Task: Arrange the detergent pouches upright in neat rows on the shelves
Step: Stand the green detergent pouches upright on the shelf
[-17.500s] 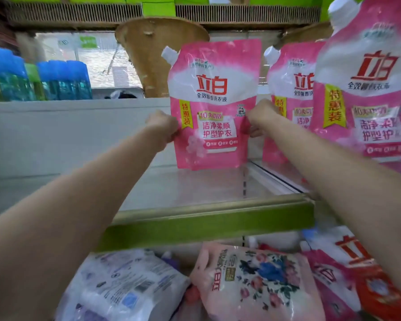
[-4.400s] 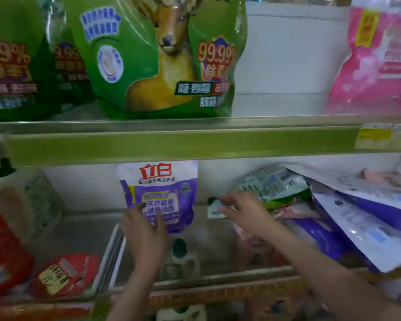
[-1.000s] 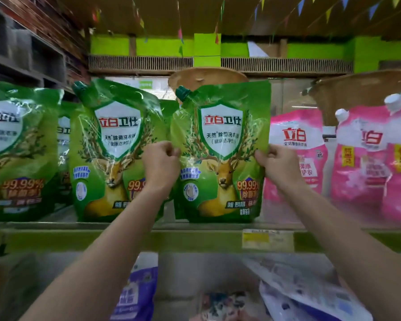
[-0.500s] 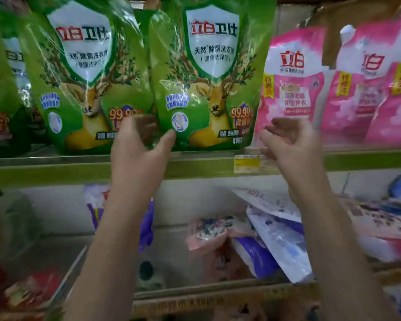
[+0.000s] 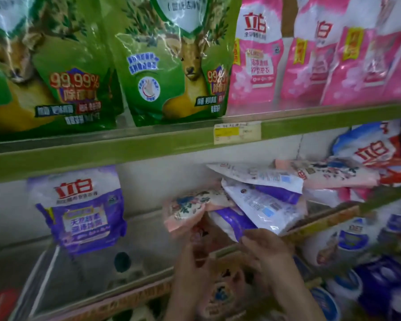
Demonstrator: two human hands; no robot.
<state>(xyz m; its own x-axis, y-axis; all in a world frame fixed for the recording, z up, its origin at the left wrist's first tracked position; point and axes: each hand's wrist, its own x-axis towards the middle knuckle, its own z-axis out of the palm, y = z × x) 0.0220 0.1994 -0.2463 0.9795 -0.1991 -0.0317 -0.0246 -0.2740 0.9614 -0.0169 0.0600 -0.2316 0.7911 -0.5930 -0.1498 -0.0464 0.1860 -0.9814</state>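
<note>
Our right hand [image 5: 267, 249] pinches a shiny, floppy purple pouch [image 5: 232, 224]; our left hand [image 5: 190, 258] looks half open, grip unclear.

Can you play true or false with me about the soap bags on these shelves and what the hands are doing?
1. The green deer pouches stand upright on the upper shelf. True.
2. The pink pouches stand left of the green ones. False: they stand to the right.
3. One purple pouch stands upright on the lower shelf. True.
4. All the pouches on the lower shelf stand in a neat row. False: a heap of pouches lies flat and jumbled to the right of the purple one.
5. Both hands are up at the green pouches. False: the left hand and right hand are down at the heap.
</note>
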